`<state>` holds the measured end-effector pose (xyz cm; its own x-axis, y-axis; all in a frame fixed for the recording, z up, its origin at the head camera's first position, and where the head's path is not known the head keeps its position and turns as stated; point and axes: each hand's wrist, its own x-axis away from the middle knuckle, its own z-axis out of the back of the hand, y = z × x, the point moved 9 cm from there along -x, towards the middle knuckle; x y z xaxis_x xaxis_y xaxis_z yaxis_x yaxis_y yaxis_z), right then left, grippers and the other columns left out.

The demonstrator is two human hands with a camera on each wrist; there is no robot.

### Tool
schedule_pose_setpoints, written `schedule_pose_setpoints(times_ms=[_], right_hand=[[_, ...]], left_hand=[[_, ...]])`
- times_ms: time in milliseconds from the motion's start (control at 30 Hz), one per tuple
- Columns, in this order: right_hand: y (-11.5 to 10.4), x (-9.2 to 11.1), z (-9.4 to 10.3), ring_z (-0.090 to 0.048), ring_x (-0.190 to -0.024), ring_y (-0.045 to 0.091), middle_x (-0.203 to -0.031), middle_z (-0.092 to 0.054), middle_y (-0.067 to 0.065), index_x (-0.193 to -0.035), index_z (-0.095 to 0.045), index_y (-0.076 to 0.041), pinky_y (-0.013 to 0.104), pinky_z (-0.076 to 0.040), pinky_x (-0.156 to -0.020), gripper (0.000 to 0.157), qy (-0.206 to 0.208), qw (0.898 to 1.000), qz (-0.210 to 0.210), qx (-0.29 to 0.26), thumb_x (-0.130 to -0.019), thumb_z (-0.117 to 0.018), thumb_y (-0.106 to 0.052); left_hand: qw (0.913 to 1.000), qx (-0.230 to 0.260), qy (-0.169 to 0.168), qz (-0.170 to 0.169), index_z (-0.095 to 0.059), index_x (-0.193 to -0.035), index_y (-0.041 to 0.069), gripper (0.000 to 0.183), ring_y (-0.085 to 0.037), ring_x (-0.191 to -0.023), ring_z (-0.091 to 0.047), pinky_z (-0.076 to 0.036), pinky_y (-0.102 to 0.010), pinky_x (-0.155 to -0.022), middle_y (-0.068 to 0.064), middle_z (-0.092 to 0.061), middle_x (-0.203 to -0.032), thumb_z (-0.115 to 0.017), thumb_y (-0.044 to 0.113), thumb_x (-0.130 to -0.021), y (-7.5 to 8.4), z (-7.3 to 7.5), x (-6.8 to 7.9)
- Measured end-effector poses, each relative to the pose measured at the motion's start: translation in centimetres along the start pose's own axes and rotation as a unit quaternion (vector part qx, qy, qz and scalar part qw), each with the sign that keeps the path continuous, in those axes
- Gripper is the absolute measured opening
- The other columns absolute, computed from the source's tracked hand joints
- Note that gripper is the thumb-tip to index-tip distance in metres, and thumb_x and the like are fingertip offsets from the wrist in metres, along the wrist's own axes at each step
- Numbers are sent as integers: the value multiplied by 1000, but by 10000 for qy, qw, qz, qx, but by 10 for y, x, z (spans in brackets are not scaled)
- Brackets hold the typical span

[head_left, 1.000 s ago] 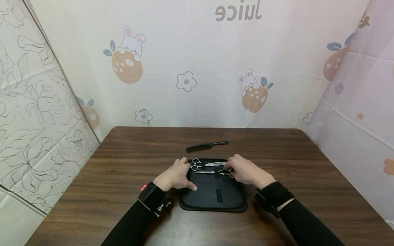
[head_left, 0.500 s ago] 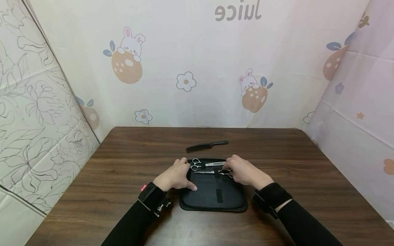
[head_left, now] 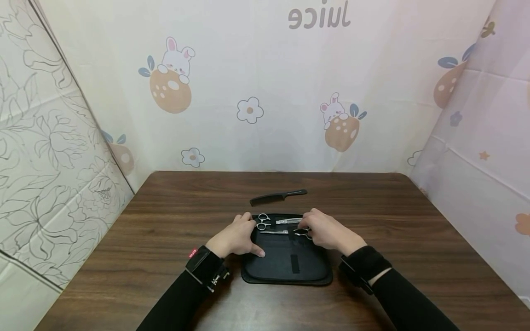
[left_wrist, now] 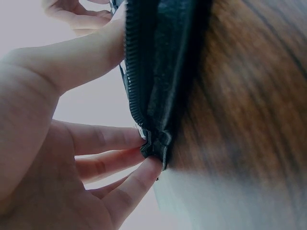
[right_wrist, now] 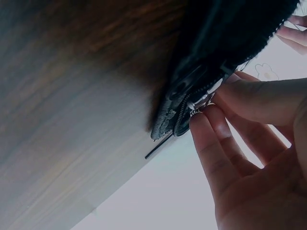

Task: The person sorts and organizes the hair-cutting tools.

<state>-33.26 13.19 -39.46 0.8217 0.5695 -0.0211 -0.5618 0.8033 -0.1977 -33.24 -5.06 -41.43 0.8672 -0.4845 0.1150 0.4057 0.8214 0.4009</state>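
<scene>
Pointing blades left, nearer scissors (head_left: 280,232) lie crosswise, right hand (head_left: 332,231) pinching handles (head_left: 304,235); left hand (head_left: 237,236) spread on case (head_left: 274,265).

Taking the zippered black case (head_left: 273,259) as the dial, a hand could pass over bare table (head_left: 397,220) at 3 o'clock or 9 o'clock, outside both arms. The left hand (head_left: 237,236) blocks the edge at 10 o'clock, the right hand (head_left: 334,231) at 2. Between them, far hairdressing scissors (head_left: 285,221) and near hairdressing scissors (head_left: 274,232) obstruct the upper half. Across 12, a handled comb (head_left: 269,198) leaves a narrow wooden strip; the patterned curtain (head_left: 256,149) rises behind. At 6, a lane runs between left sleeve (head_left: 175,299) and right sleeve (head_left: 410,296).
</scene>
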Motion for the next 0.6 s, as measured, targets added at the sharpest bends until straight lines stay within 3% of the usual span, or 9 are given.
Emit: schedule_pose_setpoints(times_ms=[600], right_hand=[[-2, -2, -1, -55, -99, 20, -101, -66, -1, -109, -78, -10, 38, -51, -81, 28, -38, 10000, 50, 2, -89, -70, 8]], left_hand=[[10000, 15, -26, 24, -60, -133, -6, 82, -29, -112, -43, -45, -42, -96, -9, -48, -120, -90, 44, -75, 0, 0, 0]])
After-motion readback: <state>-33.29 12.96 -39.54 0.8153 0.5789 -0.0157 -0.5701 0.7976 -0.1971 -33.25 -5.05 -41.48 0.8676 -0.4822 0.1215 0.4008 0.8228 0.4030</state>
